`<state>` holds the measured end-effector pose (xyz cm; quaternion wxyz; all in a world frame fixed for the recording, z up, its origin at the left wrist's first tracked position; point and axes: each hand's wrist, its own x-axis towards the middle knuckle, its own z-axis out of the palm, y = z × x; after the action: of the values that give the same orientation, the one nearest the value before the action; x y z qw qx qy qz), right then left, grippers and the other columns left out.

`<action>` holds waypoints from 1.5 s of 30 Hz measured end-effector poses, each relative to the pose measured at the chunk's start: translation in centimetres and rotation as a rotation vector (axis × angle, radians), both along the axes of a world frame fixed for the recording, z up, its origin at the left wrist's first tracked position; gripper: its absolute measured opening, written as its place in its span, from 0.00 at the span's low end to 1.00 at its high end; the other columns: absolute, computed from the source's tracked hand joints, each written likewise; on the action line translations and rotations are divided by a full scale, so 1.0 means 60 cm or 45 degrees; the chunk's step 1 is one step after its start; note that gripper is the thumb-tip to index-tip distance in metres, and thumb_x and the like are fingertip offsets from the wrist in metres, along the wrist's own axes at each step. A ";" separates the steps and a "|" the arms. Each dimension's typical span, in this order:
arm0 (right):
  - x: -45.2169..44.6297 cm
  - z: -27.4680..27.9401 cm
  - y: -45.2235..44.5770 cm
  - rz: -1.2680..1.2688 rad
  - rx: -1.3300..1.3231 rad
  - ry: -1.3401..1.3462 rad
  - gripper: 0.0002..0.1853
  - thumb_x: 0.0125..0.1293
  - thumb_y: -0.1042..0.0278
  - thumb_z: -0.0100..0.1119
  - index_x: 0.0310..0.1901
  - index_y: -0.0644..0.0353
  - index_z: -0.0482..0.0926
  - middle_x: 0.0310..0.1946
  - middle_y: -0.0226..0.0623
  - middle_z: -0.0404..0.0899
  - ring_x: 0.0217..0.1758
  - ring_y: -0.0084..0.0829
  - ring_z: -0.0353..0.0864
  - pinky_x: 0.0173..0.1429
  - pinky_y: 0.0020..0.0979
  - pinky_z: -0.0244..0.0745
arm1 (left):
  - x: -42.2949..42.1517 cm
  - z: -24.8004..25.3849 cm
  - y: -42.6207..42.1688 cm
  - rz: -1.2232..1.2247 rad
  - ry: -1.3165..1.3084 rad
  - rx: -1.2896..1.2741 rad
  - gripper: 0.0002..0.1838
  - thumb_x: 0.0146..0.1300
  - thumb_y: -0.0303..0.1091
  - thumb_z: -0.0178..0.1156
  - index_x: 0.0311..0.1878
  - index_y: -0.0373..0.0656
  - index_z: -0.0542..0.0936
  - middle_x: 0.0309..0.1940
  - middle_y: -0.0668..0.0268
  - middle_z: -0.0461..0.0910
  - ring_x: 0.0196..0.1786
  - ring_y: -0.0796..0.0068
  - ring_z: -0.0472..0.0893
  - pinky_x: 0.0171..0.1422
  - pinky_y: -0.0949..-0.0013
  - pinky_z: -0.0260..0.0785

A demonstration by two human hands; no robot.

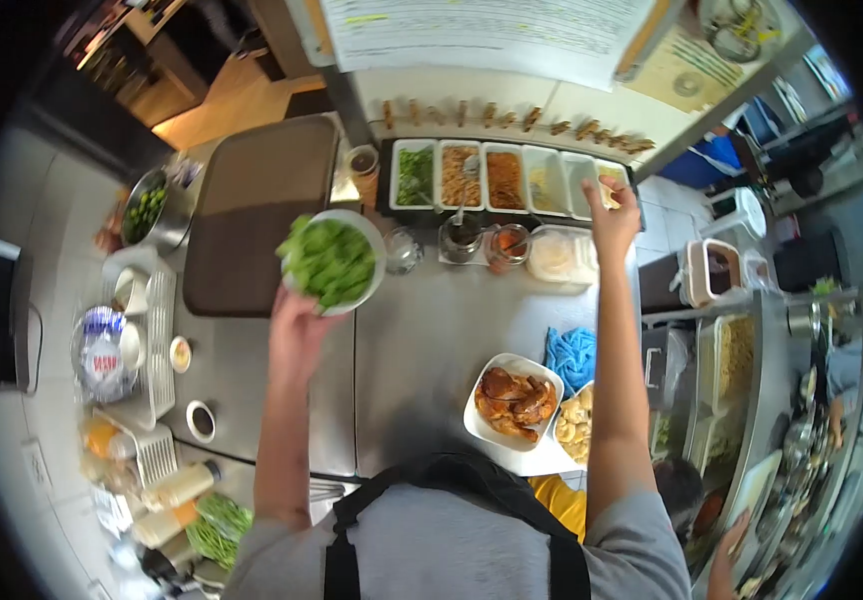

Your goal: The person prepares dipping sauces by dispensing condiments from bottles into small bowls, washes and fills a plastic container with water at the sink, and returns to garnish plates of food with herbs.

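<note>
My left hand (302,325) grips a white bowl (377,255) from its near side, over the counter by the brown tray. Green leafy lettuce (327,262) fills the bowl. My right hand (614,215) reaches over the right end of a row of white topping containers (544,180), at the one with pale yellow contents (612,174). Its thumb and fingers are apart, and I see nothing held between them. Other containers in the row hold chopped greens (415,175), light brown bits (457,175) and a reddish-brown topping (505,180).
Glass jars (505,245) and a lidded tub (562,256) stand before the containers. Nearer are roasted chicken (514,400) in a white dish and a blue cloth (572,358). The brown tray (262,215) lies left. Another person's hand (732,545) shows at lower right.
</note>
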<state>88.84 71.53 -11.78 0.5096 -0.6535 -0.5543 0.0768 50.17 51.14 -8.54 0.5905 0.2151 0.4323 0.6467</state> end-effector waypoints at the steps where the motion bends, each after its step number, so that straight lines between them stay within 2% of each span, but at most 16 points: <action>1: -0.019 0.055 -0.024 0.208 -0.129 0.078 0.13 0.54 0.61 0.71 0.37 0.58 0.83 0.35 0.35 0.83 0.40 0.32 0.79 0.46 0.34 0.72 | 0.026 0.018 0.024 -0.045 0.011 0.005 0.30 0.58 0.29 0.51 0.66 0.36 0.60 0.62 0.55 0.69 0.62 0.57 0.73 0.61 0.50 0.72; 2: -0.037 0.106 -0.049 0.404 -0.253 0.148 0.11 0.56 0.64 0.69 0.38 0.58 0.84 0.34 0.32 0.84 0.38 0.29 0.79 0.43 0.31 0.73 | 0.052 0.031 0.050 -0.102 0.017 0.016 0.30 0.58 0.29 0.51 0.66 0.36 0.60 0.61 0.56 0.69 0.61 0.58 0.74 0.60 0.52 0.73; 4: -0.068 0.185 -0.099 0.796 -0.296 0.057 0.09 0.58 0.67 0.67 0.40 0.57 0.84 0.35 0.31 0.84 0.40 0.31 0.80 0.44 0.30 0.74 | 0.091 0.030 0.094 -0.254 0.028 0.032 0.28 0.59 0.29 0.51 0.64 0.36 0.60 0.60 0.55 0.69 0.60 0.60 0.75 0.58 0.54 0.75; 6: -0.096 0.239 -0.135 1.006 -0.168 -0.339 0.13 0.57 0.67 0.66 0.44 0.57 0.84 0.38 0.36 0.84 0.43 0.38 0.80 0.47 0.33 0.75 | 0.140 0.032 0.129 -0.356 -0.011 0.072 0.27 0.59 0.30 0.51 0.63 0.36 0.60 0.58 0.55 0.70 0.57 0.62 0.76 0.57 0.55 0.75; 8: -0.107 0.237 -0.150 1.013 -0.035 -0.599 0.23 0.55 0.69 0.67 0.54 0.60 0.78 0.45 0.42 0.81 0.48 0.42 0.78 0.51 0.37 0.75 | 0.189 0.035 0.148 -0.442 -0.039 0.089 0.26 0.59 0.30 0.51 0.61 0.37 0.60 0.55 0.55 0.71 0.55 0.63 0.77 0.56 0.56 0.76; 9: -0.108 0.228 -0.150 1.024 -0.045 -0.676 0.29 0.53 0.68 0.68 0.60 0.58 0.73 0.50 0.44 0.79 0.52 0.46 0.75 0.56 0.40 0.73 | 0.212 0.038 0.154 -0.467 -0.049 0.088 0.26 0.59 0.30 0.52 0.61 0.37 0.60 0.53 0.55 0.72 0.54 0.64 0.78 0.56 0.56 0.76; 13: -0.088 0.195 -0.148 0.882 -0.179 -0.814 0.37 0.50 0.65 0.70 0.64 0.56 0.68 0.51 0.44 0.78 0.54 0.46 0.76 0.56 0.39 0.72 | 0.271 0.032 0.168 -0.552 -0.112 0.076 0.26 0.58 0.29 0.53 0.59 0.37 0.60 0.46 0.60 0.73 0.46 0.70 0.79 0.50 0.60 0.80; 16: -0.074 0.180 -0.142 0.812 -0.148 -0.883 0.35 0.47 0.65 0.71 0.60 0.56 0.71 0.46 0.43 0.80 0.47 0.45 0.79 0.56 0.40 0.70 | 0.304 0.017 0.173 -0.551 -0.171 0.031 0.27 0.57 0.28 0.55 0.60 0.37 0.60 0.43 0.62 0.73 0.44 0.73 0.79 0.48 0.61 0.81; 22: -0.052 0.141 -0.102 0.608 -0.123 -0.797 0.25 0.39 0.64 0.73 0.44 0.51 0.79 0.30 0.38 0.82 0.33 0.38 0.82 0.53 0.40 0.65 | 0.362 -0.013 0.203 -0.541 -0.265 0.014 0.27 0.56 0.24 0.56 0.60 0.38 0.61 0.43 0.63 0.74 0.43 0.73 0.79 0.48 0.59 0.81; 25: -0.034 0.119 -0.070 0.495 -0.111 -0.736 0.22 0.38 0.66 0.73 0.40 0.53 0.81 0.30 0.41 0.83 0.33 0.40 0.82 0.50 0.38 0.70 | 0.384 -0.021 0.217 -0.494 -0.273 -0.023 0.24 0.57 0.23 0.54 0.59 0.40 0.66 0.47 0.63 0.76 0.46 0.70 0.80 0.53 0.58 0.79; 29: 0.003 0.118 -0.044 0.485 -0.253 -0.364 0.23 0.40 0.68 0.72 0.43 0.56 0.82 0.32 0.44 0.84 0.36 0.41 0.84 0.39 0.31 0.78 | 0.397 -0.022 0.236 -0.514 -0.323 -0.003 0.21 0.57 0.23 0.54 0.56 0.40 0.70 0.48 0.63 0.76 0.46 0.69 0.80 0.57 0.59 0.78; 34: 0.030 0.128 -0.015 0.534 -0.213 -0.016 0.20 0.42 0.69 0.72 0.42 0.59 0.82 0.32 0.38 0.85 0.34 0.30 0.85 0.42 0.29 0.77 | 0.401 -0.032 0.258 -0.566 -0.352 -0.015 0.19 0.58 0.23 0.54 0.54 0.40 0.73 0.49 0.63 0.76 0.47 0.67 0.80 0.58 0.61 0.76; 37: 0.045 0.124 0.008 0.588 -0.234 0.141 0.17 0.45 0.71 0.70 0.40 0.61 0.82 0.31 0.34 0.85 0.32 0.22 0.82 0.41 0.25 0.76 | 0.405 -0.030 0.264 -0.549 -0.407 -0.010 0.19 0.55 0.22 0.56 0.52 0.37 0.70 0.46 0.61 0.74 0.47 0.64 0.79 0.58 0.56 0.77; 40: 0.056 0.121 0.030 0.638 -0.148 0.391 0.16 0.47 0.73 0.69 0.40 0.63 0.81 0.31 0.33 0.84 0.32 0.19 0.80 0.41 0.23 0.75 | 0.403 -0.035 0.267 -0.536 -0.428 -0.035 0.21 0.55 0.22 0.55 0.54 0.36 0.69 0.48 0.60 0.74 0.48 0.64 0.79 0.58 0.57 0.77; 44: 0.086 0.089 0.079 0.541 -0.176 0.380 0.16 0.48 0.75 0.68 0.41 0.65 0.80 0.33 0.33 0.84 0.33 0.17 0.78 0.40 0.22 0.74 | 0.379 -0.020 0.239 -0.498 -0.318 -0.063 0.24 0.57 0.24 0.55 0.59 0.37 0.67 0.51 0.59 0.73 0.51 0.65 0.78 0.58 0.60 0.77; 45: 0.093 0.071 0.091 0.543 -0.198 0.336 0.18 0.47 0.72 0.70 0.42 0.63 0.81 0.33 0.37 0.84 0.34 0.24 0.81 0.42 0.26 0.75 | 0.370 -0.018 0.227 -0.490 -0.281 -0.065 0.25 0.58 0.25 0.55 0.61 0.37 0.65 0.53 0.59 0.72 0.52 0.65 0.78 0.59 0.60 0.76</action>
<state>94.41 76.99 -7.52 0.4980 -0.5434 -0.6007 0.3096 72.34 64.75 -9.61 0.7522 0.2064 0.3322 0.5304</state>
